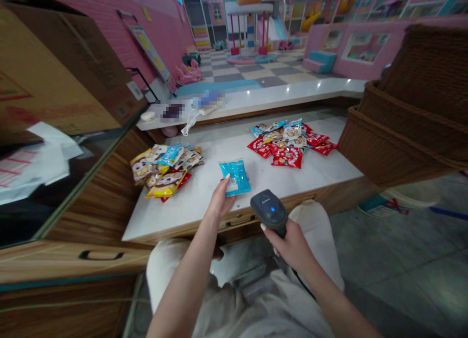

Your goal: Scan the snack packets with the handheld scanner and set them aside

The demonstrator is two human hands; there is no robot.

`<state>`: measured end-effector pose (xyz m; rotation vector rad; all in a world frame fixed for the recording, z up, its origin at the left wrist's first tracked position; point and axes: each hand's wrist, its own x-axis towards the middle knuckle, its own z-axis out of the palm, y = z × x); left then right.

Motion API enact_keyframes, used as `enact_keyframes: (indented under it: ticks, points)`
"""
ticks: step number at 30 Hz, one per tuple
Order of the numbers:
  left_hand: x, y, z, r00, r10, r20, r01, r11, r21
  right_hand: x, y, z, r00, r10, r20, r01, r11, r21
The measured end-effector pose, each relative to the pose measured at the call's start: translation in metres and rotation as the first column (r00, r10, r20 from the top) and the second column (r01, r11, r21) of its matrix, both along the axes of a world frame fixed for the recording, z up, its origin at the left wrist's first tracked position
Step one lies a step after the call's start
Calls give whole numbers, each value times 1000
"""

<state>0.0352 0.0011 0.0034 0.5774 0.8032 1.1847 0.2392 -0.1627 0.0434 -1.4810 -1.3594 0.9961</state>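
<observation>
Blue and shiny, a small snack bag (240, 175) is in the left hand (220, 197). The left thumb presses on top of its near left corner and the other fingers go under it, so they pinch it. I cannot tell if the bag touches the white table (204, 192) below. The right hand (295, 244) has its fingers curled around the handle of a dark gray scanner (268, 209) with a little blue light on it. The scanner's head is to the right of the left fingers, near the bag but apart from it, and sits over the table's near edge.

To the left of the left fingers lies a messy pile of yellow, blue and red bags (166, 165). White table top shows between the fingers and that pile, wide enough for a hand to slide. Ahead of the fingers and to the right is a second pile of bags (288, 143), with red ones at its near side. White top shows on the way there too. Farther ahead, a raised white ledge (278, 99) runs along the far side. Well to the right of the right fingers, brown woven baskets (413, 114) hang over the table's right end. Below the near edge, a pale knee (312, 223) is near the right fingers.
</observation>
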Motion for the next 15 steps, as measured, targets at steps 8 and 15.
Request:
enact_keyframes:
  ticks: [8,15]
  points:
    - [6,-2,2,1000,2,-20,-2,1000,29,-16,5,3,999,27,44,-29,998,47]
    - [2,2,-4,1000,10,20,-9,997,-70,-25,8,5,998,51,47,-54,997,62]
